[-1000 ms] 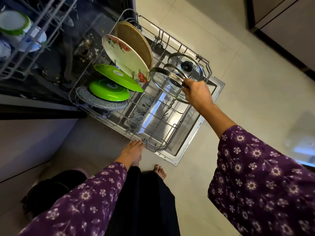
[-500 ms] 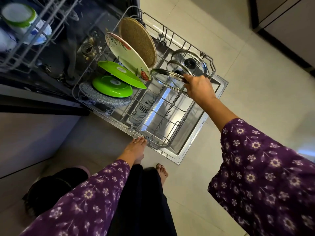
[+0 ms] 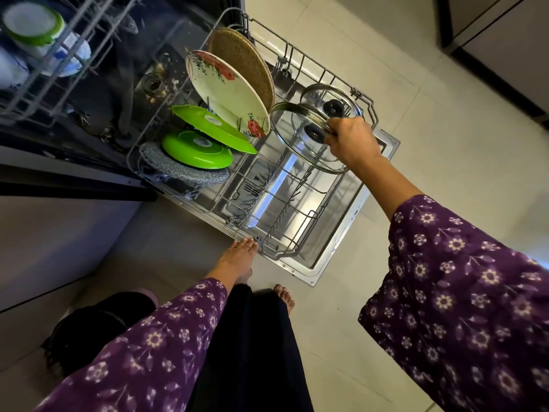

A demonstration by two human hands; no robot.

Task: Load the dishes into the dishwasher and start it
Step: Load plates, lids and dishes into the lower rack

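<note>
Glass lid (image 3: 292, 138): tilted over lower rack (image 3: 285, 254), beside floral plate (image 3: 228, 93)
Right hand (image 3: 352, 142): curled, gripping its rim
Left hand (image 3: 237, 258): fingers straight, empty
Counts: two glass lids, two green plates (image 3: 196, 150)

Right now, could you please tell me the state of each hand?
Left hand: open, fingers straight, holding nothing.
Right hand: closed on the glass lid, gripping its rim.

Glass lids (image 3: 292, 123) (image 3: 315, 96): 2. Green plates (image 3: 208, 126) (image 3: 196, 150): 2. Floral plate (image 3: 225, 93): 1. Brown woven disc (image 3: 240, 58): 1. Grey speckled plate (image 3: 178, 171): 1. Green-rimmed tub (image 3: 35, 25): 1. Wire racks (image 3: 297, 233) (image 3: 26, 93): 2. Hands (image 3: 237, 257) (image 3: 350, 141): 2.
</note>
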